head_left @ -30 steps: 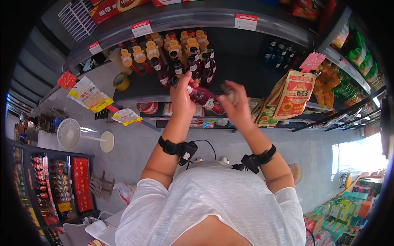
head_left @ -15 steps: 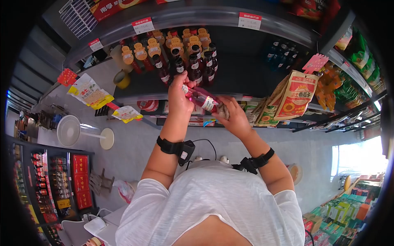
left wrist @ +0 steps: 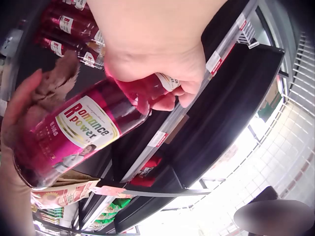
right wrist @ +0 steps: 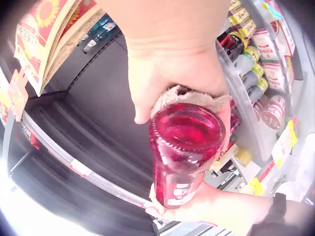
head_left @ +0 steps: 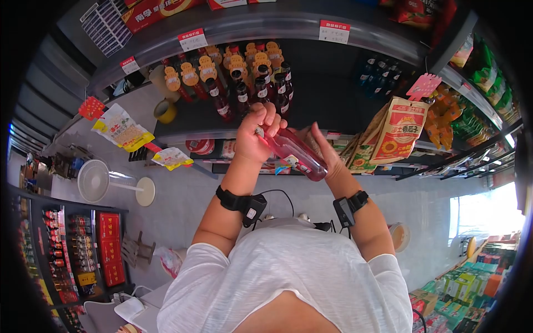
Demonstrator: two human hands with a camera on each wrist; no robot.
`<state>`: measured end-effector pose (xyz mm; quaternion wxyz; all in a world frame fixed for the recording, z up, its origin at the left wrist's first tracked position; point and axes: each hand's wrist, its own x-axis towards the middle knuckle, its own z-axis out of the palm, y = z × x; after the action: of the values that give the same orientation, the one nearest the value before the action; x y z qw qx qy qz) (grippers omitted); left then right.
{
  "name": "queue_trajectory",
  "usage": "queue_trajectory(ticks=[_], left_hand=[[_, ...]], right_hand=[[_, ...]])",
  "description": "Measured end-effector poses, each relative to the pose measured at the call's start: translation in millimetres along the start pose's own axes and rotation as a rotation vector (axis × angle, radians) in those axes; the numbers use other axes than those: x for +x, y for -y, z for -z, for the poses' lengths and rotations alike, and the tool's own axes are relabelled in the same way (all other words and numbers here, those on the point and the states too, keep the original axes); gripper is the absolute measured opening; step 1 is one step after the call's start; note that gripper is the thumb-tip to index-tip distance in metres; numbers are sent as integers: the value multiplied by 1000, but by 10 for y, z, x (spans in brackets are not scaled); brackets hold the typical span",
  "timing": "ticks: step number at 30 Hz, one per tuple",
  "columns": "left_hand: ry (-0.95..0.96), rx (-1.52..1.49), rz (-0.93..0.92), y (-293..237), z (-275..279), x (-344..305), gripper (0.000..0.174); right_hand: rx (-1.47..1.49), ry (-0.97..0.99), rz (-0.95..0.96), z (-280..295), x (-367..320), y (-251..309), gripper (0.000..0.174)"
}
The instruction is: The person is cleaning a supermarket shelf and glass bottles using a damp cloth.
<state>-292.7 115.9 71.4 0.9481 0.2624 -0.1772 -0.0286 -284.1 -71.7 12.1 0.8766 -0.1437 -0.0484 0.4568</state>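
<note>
My left hand (head_left: 254, 133) grips a bottle (head_left: 300, 157) of pink-red drink by its neck, the base slanting down to the right. In the left wrist view the bottle's label (left wrist: 87, 123) reads "Romance power". My right hand (head_left: 328, 154) is at the bottle's lower part, holding a brownish cloth (left wrist: 59, 84) against its far side, thumb raised. The right wrist view has the bottle's base (right wrist: 189, 130) towards the camera and the cloth (right wrist: 189, 96) between palm and glass; some right fingers are hidden behind the bottle.
Similar dark-capped bottles (head_left: 261, 91) stand on the shelf just beyond my left hand, beside bottles with orange tags (head_left: 207, 67). Blue bottles (head_left: 379, 75) are further right. Hanging seed bags (head_left: 398, 129) are right of my right hand, snack packs (head_left: 122, 129) at the left.
The bottle's base has swung nearer to my body, and the left hand's grip at the neck has turned. My right hand has moved with the cloth from the base end to the bottle's far side.
</note>
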Motion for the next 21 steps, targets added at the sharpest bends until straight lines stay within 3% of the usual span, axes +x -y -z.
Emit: queue_trajectory(ticks=[1,5,11,17,21], left_hand=[[-37,19,8,21,-21,0,20],[-99,0,-16,11,45,-6,18],[-101,129,-158,-26,102,-23,15],[-71,492,-292,84,-32,-41,23],[-56,620,-297,113,-1,-48,18]], right_hand=[[-215,139,3,43,40,-28,68],[-175,-2,-100,97,-72,-92,63],[-51,-332,-15,195,-167,-79,52],[36,-401,132,230,-82,-171,44],[-60,-407,138,234,-114,-177,43]])
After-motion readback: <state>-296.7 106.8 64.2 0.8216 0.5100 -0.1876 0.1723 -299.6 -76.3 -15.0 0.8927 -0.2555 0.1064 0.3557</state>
